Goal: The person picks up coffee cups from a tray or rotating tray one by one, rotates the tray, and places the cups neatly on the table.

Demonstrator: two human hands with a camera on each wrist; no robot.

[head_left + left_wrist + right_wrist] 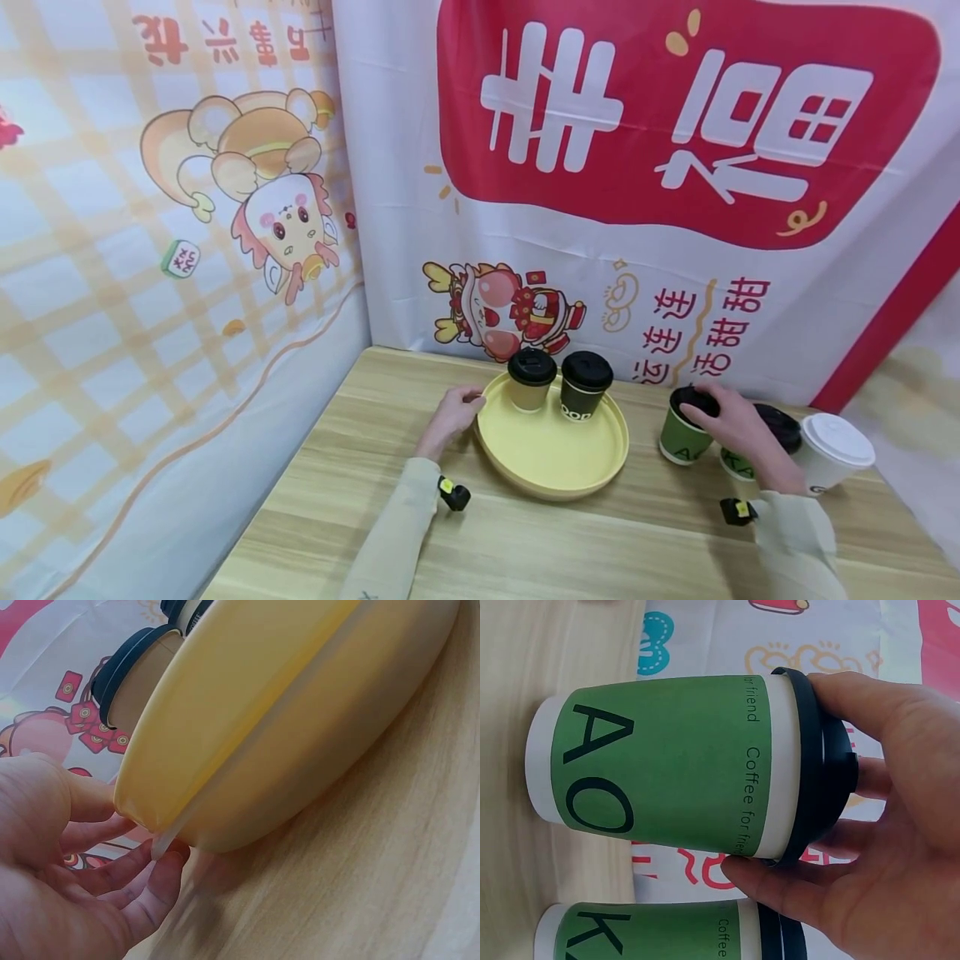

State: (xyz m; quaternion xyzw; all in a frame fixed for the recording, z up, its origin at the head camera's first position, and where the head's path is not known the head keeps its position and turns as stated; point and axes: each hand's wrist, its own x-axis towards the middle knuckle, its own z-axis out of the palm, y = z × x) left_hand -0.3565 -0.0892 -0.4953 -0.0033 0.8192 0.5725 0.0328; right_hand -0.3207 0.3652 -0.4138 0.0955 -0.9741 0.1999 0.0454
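Observation:
My left hand [452,418] holds the left rim of a round yellow tray [551,462]; in the left wrist view, thumb and fingers are on either side of the tray's edge [161,817]. On the tray stand a tan paper coffee cup [529,395] and a dark coffee cup [579,403], both with black lids. To the right, my right hand [742,429] grips a green coffee cup [678,437] by its black lid [814,769]. The green cup stands upright, apart from the tray.
Just right of the held cup is another green cup [738,467] with a black lid, partly behind my right hand. A white-lidded white cup [828,458] stands beyond it. Printed cloths [397,208] hang behind and left of the wooden table [540,550].

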